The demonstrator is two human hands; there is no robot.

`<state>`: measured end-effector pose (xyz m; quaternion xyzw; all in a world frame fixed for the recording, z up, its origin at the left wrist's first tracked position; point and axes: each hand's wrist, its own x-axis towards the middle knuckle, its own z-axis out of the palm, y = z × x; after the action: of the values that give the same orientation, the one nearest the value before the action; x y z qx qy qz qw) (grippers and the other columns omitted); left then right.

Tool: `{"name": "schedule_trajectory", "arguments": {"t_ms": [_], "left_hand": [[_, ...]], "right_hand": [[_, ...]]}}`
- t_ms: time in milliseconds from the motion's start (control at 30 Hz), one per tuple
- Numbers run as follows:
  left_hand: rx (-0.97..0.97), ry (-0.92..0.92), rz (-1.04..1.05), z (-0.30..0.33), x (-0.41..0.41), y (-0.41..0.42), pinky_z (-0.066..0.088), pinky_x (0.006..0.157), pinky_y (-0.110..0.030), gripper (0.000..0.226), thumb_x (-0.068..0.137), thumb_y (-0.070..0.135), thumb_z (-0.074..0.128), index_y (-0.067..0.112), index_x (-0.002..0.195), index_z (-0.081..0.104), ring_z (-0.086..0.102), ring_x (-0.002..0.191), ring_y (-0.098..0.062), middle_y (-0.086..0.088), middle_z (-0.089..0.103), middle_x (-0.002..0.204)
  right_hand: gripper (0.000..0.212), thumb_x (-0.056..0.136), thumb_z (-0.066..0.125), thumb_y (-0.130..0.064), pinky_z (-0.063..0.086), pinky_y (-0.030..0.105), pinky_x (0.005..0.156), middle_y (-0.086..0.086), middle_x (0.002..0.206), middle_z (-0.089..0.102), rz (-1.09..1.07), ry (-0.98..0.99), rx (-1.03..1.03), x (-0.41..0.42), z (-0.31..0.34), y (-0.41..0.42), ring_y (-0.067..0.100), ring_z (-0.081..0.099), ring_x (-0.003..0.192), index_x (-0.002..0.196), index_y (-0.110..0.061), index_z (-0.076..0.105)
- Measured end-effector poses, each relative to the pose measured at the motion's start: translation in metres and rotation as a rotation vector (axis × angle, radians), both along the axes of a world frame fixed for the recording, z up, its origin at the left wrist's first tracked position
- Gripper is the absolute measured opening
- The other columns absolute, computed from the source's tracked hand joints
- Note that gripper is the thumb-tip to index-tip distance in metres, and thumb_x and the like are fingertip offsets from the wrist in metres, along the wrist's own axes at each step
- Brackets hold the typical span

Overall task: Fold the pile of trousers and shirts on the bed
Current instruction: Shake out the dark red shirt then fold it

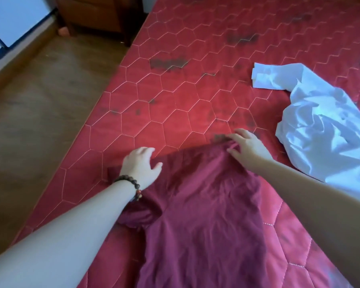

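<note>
A maroon shirt [204,208] lies spread on the red quilted bed [175,96], its far hem pointing away from me. My left hand [140,168], with a bead bracelet on the wrist, rests on the shirt's far left corner, fingers relaxed. My right hand [247,146] lies on the far right corner with spread fingers, where the cloth is bunched under the fingertips. A crumpled white shirt [324,125] lies to the right, apart from both hands.
The bed's left edge runs diagonally beside a brown wooden floor [40,100]. A dark wooden cabinet [98,13] stands at the head of the bed. Dark stains mark the bed cover.
</note>
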<state>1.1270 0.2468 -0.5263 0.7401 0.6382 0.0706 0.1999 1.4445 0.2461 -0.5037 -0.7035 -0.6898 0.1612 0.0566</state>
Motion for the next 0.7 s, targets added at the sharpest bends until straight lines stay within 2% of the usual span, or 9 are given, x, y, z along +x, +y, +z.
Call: {"name": "schedule_trajectory", "arguments": {"t_ms": [133, 200, 333, 400, 467, 533, 567, 633, 700], "left_hand": [[0.067, 0.235, -0.076, -0.026, 0.025, 0.008, 0.039, 0.093, -0.037, 0.054, 0.091, 0.055, 0.05, 0.017, 0.129, 0.046, 0.049, 0.114, -0.025, -0.004, 0.054, 0.124], [0.105, 0.308, -0.099, -0.034, 0.025, 0.011, 0.04, 0.085, -0.035, 0.048, 0.092, 0.059, 0.046, 0.016, 0.113, 0.049, 0.054, 0.104, -0.024, -0.002, 0.058, 0.109], [0.161, 0.263, -0.206, -0.041, 0.018, 0.009, 0.037, 0.065, -0.034, 0.04, 0.095, 0.053, 0.046, 0.016, 0.08, 0.05, 0.058, 0.083, -0.026, 0.0, 0.05, 0.077], [0.176, 0.242, -0.207, -0.04, 0.014, 0.013, 0.033, 0.054, -0.032, 0.042, 0.096, 0.052, 0.044, 0.017, 0.074, 0.04, 0.057, 0.067, -0.027, 0.003, 0.042, 0.064], [0.221, 0.224, -0.17, -0.034, 0.014, 0.023, 0.031, 0.049, -0.031, 0.044, 0.096, 0.053, 0.045, 0.016, 0.074, 0.037, 0.051, 0.053, -0.028, 0.004, 0.037, 0.054], [0.245, 0.255, -0.097, -0.026, 0.018, 0.035, 0.038, 0.055, -0.034, 0.042, 0.093, 0.055, 0.049, 0.015, 0.081, 0.044, 0.056, 0.062, -0.028, 0.001, 0.048, 0.062], [0.251, 0.292, -0.038, -0.022, 0.022, 0.04, 0.041, 0.066, -0.038, 0.042, 0.09, 0.056, 0.051, 0.015, 0.09, 0.05, 0.059, 0.076, -0.028, -0.002, 0.056, 0.077], [0.268, 0.297, 0.037, -0.017, 0.034, 0.039, 0.038, 0.087, -0.043, 0.046, 0.087, 0.053, 0.056, 0.012, 0.108, 0.055, 0.054, 0.104, -0.029, -0.008, 0.056, 0.108], [0.352, 0.177, -0.052, -0.018, 0.055, 0.027, 0.037, 0.095, -0.044, 0.04, 0.085, 0.042, 0.059, 0.011, 0.111, 0.058, 0.05, 0.113, -0.03, -0.009, 0.054, 0.118]], "right_hand": [[0.056, 0.089, 0.064, -0.029, 0.015, 0.04, 0.118, 0.0, 0.154, 0.029, 0.15, -0.101, -0.075, -0.017, -0.026, 0.022, 0.022, 0.019, 0.144, 0.142, -0.03, 0.044], [0.059, 0.086, 0.067, -0.033, 0.014, 0.039, 0.118, 0.0, 0.145, 0.038, 0.197, -0.194, -0.139, -0.02, -0.035, 0.031, 0.023, 0.026, 0.139, 0.14, -0.029, 0.043], [0.035, 0.09, 0.061, -0.04, 0.015, 0.037, 0.116, -0.001, 0.112, 0.055, 0.302, -0.354, -0.2, -0.017, -0.038, 0.042, 0.023, 0.04, 0.118, 0.117, -0.02, 0.053], [0.026, 0.093, 0.056, -0.037, 0.009, 0.04, 0.118, -0.001, 0.108, 0.058, 0.305, -0.375, -0.196, -0.017, -0.033, 0.048, 0.023, 0.043, 0.116, 0.111, -0.018, 0.055], [0.019, 0.094, 0.055, -0.03, 0.005, 0.043, 0.119, 0.002, 0.104, 0.062, 0.254, -0.356, -0.081, -0.017, -0.028, 0.056, 0.025, 0.047, 0.114, 0.106, -0.015, 0.055], [0.027, 0.092, 0.059, -0.029, 0.002, 0.048, 0.119, 0.006, 0.114, 0.058, 0.201, -0.342, 0.045, -0.019, -0.025, 0.063, 0.028, 0.043, 0.121, 0.113, -0.013, 0.054], [0.041, 0.09, 0.063, -0.033, 0.0, 0.05, 0.119, 0.007, 0.127, 0.052, 0.17, -0.345, 0.067, -0.021, -0.025, 0.062, 0.029, 0.035, 0.131, 0.124, -0.013, 0.051], [0.064, 0.086, 0.067, -0.038, -0.001, 0.052, 0.117, 0.009, 0.147, 0.038, 0.097, -0.314, 0.125, -0.027, -0.027, 0.052, 0.028, 0.021, 0.143, 0.139, -0.013, 0.043], [0.056, 0.086, 0.068, -0.027, 0.011, 0.055, 0.117, 0.015, 0.144, 0.044, 0.08, -0.241, 0.271, -0.037, -0.035, 0.031, 0.033, 0.031, 0.14, 0.135, -0.005, 0.05]]}}
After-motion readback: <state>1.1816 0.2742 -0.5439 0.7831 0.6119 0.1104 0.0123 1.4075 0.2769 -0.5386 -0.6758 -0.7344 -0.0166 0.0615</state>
